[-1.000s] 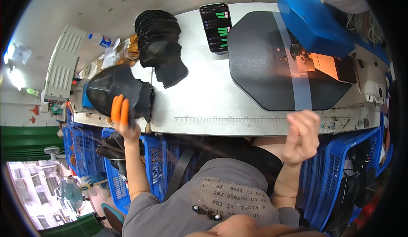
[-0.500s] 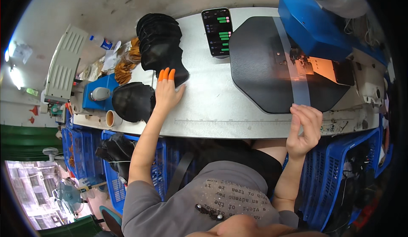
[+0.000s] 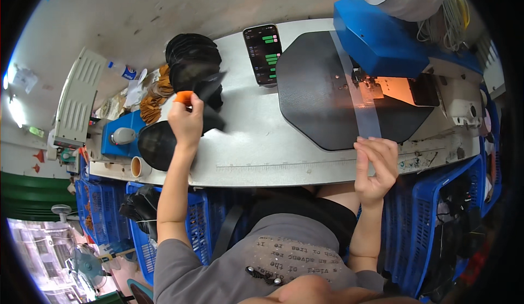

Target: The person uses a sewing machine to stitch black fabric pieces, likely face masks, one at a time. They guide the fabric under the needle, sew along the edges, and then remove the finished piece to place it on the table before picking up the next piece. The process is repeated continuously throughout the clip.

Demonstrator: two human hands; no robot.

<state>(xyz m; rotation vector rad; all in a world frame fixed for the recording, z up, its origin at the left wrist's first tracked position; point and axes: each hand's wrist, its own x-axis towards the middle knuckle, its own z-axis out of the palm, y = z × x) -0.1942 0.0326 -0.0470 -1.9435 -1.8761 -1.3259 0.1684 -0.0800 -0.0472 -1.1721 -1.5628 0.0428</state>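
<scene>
While pinching a blurred black piece point(image 3: 213, 118) left of the phone point(image 3: 263, 55) with left fingers point(image 3: 184, 97) bunched, curls right fingers point(image 3: 382, 150) below-right of the phone; cannot tell if gripping. Has dark items point(image 3: 143, 211) in a blue basket point(image 3: 145, 249) below-left. No longer spreads left fingers over the black stack point(image 3: 194, 50).

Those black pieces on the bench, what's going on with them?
Someone's left hand, wearing orange finger covers, seems to hold a blurred black piece near the black stack. Their right hand is at the near edge of a dark octagonal board, by a pale strip; whether it holds anything is unclear.
</scene>
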